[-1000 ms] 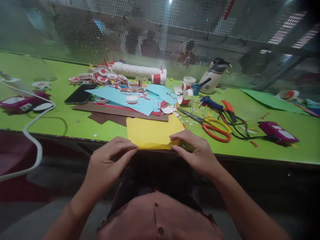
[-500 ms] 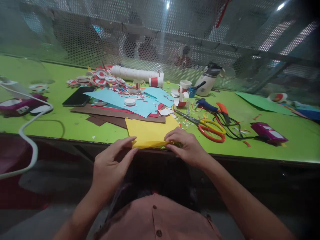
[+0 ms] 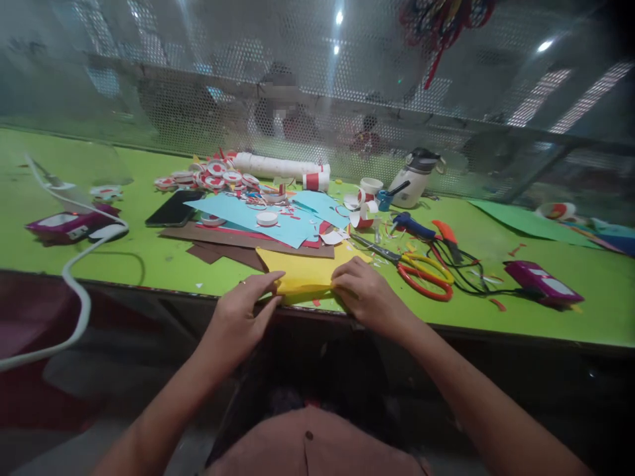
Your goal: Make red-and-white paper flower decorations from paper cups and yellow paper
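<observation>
A yellow sheet of paper (image 3: pixel 302 270) lies at the table's front edge, its near edge folded or rolled up. My left hand (image 3: pixel 248 307) pinches the left end of that fold between thumb and fingers. At the other end my right hand (image 3: pixel 367 291) is closed on the paper, its fingertips curled over the edge. Just behind the yellow paper are brown sheets (image 3: pixel 238 242) with light blue paper (image 3: pixel 243 217) on top. To the right of my right hand lie scissors (image 3: pixel 421 268) with red and yellow handles.
A phone (image 3: pixel 174 208) and a heap of red-and-white paper discs (image 3: pixel 213 175) stand left of the papers. A blue glue gun (image 3: pixel 414 226), an orange-handled cutter (image 3: pixel 446 239), a purple box with a cable (image 3: pixel 543 283) and a white jug (image 3: pixel 413 182) are on the right. A white cable (image 3: pixel 74 284) hangs over the left edge.
The view has tilted up a little, so everything on the table sits lower and slightly right. Both hands still grip the yellow paper; its near fold now stands a bit higher.
</observation>
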Demonstrator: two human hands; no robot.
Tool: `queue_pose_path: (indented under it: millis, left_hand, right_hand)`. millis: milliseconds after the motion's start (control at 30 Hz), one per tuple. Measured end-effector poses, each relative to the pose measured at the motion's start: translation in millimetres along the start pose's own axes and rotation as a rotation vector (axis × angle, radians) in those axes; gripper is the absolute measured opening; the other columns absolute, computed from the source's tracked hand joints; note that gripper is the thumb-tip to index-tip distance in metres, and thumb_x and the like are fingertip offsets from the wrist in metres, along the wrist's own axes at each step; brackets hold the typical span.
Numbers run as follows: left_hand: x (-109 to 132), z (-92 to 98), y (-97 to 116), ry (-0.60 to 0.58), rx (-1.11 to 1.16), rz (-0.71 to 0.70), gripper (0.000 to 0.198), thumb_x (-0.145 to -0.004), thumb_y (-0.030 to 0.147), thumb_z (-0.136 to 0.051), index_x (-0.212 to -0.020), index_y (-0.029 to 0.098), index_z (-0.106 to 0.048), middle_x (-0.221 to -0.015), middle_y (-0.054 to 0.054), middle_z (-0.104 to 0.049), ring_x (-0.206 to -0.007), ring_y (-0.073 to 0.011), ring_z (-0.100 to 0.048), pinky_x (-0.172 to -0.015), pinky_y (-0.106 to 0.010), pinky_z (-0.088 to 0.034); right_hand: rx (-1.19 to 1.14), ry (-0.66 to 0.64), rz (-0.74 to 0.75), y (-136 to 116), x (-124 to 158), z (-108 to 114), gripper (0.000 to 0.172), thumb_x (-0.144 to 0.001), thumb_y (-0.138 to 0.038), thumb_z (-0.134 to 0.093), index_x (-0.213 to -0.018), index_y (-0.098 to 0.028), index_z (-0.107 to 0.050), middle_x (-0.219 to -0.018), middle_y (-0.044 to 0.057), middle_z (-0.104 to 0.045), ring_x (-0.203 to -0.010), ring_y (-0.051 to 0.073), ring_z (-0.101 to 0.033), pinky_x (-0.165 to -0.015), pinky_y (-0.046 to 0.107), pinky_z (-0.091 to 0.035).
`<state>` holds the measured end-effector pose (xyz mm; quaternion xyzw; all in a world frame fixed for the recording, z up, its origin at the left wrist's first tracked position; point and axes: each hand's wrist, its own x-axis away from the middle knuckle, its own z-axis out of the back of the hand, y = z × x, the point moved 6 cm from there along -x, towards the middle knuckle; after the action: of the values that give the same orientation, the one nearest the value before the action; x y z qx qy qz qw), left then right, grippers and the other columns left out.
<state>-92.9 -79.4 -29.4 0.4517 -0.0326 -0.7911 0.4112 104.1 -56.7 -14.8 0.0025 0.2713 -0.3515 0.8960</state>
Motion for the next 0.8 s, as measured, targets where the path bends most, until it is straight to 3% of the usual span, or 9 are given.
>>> queue_pose_path:
  millis: [167,433,800]
  left_hand:
    - [16.7,7.3,16.4,0.017,-0.062,-0.015,0.030,-0.082,0.011,-0.058,-0.112,0.017,-0.057,-0.097,-0.008,-0.067,-0.092,-0.0194,-0.059,-0.082,-0.034,-0.049]
    - [25.6,-2.8,31.8,0.045,-0.012,0.003,0.019,-0.077,0.005,-0.063,-0.090,0.018,-0.062,-0.096,-0.007,-0.067,-0.093,-0.0200,-0.057,-0.084,-0.038,-0.047]
    - [30.4,-9.8,36.7,0.140,0.037,0.085,0.025,-0.072,0.001,-0.066,-0.089,0.020,-0.063,-0.099,-0.007,-0.065,-0.098,-0.0230,-0.059,-0.085,-0.044,-0.049]
  right_hand:
    - [0.026,0.005,-0.029,-15.3,15.8,0.1,0.015,-0.090,-0.013,-0.047,-0.094,-0.017,-0.062,-0.094,0.012,-0.062,-0.088,0.023,-0.050,-0.076,0.040,-0.044]
    - [-0.113,0.065,-0.069,-16.3,29.0,-0.8,0.018,-0.088,-0.011,-0.050,-0.100,-0.019,-0.061,-0.097,0.011,-0.062,-0.088,0.022,-0.051,-0.076,0.039,-0.044]
    - [-0.280,-0.102,-0.103,-0.8,11.0,5.3,0.014,-0.088,-0.014,-0.053,-0.089,-0.020,-0.065,-0.090,0.008,-0.063,-0.085,0.019,-0.055,-0.073,0.035,-0.046]
